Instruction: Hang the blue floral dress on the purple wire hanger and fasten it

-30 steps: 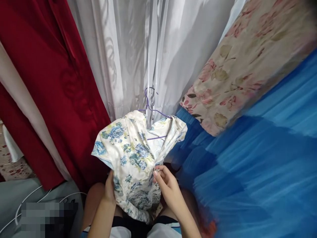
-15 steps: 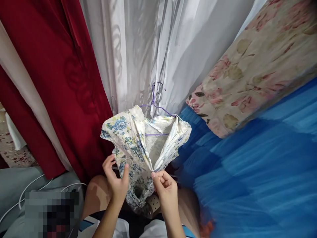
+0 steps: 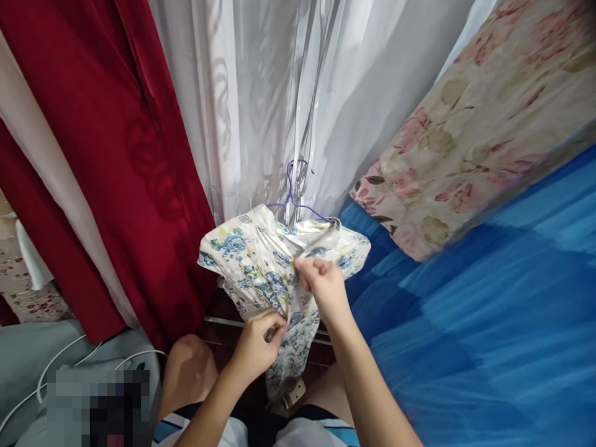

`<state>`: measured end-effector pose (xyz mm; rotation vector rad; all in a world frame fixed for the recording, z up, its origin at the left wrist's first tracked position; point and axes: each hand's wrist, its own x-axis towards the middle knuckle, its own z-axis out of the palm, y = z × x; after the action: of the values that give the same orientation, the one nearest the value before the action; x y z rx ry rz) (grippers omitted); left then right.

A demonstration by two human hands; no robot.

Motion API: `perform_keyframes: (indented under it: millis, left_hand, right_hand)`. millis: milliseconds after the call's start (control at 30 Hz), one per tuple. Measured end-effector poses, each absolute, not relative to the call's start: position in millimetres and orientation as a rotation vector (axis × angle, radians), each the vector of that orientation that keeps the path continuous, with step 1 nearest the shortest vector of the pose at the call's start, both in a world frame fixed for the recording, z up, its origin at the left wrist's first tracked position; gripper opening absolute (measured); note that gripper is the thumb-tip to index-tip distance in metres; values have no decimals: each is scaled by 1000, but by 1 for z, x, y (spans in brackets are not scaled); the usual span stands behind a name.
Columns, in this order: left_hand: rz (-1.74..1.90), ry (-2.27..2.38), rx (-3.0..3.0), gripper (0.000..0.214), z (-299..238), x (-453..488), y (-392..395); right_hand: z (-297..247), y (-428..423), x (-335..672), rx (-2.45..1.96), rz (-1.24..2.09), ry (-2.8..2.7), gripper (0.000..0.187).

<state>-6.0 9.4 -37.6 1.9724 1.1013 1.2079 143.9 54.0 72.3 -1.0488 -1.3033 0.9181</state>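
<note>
A white dress with blue flowers (image 3: 233, 245) hangs on a purple wire hanger (image 3: 291, 192) before me. Its lower part narrows and drops between my knees. My left hand (image 3: 263, 341) is closed, pinching the fabric along the opening's seam low on the bodice. Higher up, my right hand (image 3: 326, 282) pinches the seam just below the neckline, at the point where the two edges meet. Any zipper pull there is covered by my fingers. Below that point the edges lie together; above it the neck stays open in a small V.
White curtains (image 3: 251, 112) with ribbons hang behind the hanger. Red cloth (image 3: 107, 155) is on the left. A pink-flowered cloth (image 3: 437, 143) and blue tulle (image 3: 465, 335) fill the right. White cables (image 3: 56, 354) lie on a grey surface at lower left.
My right hand has moved up along the seam, and the wide V opening has closed beneath it. My left hand has moved right from the dress's side and now pinches the seam.
</note>
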Motion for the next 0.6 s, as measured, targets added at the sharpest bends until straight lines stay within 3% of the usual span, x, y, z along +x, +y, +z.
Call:
perform_keyframes:
  millis: [133,233,333,467,600]
  left_hand:
    - [1033,1112,2116,17,-33,-17,19]
    - [991,1078,2172,15,-27,-24,28]
    - [1179,1046,2123,18,-5,-31,45]
    - [1581,1018,2087,44,55,-35,75]
    - [1610,953,2312,25,104,-30,98]
  right_hand:
    - [122,99,131,-973,825,-1326,39]
    - [128,108,121,-972,836,-1321,32]
    - [115,100,117,-956,866,-1272,23]
    - [105,81,117,-931,835,-1304,23]
    - [108,74,122,-923,786,-1392,24]
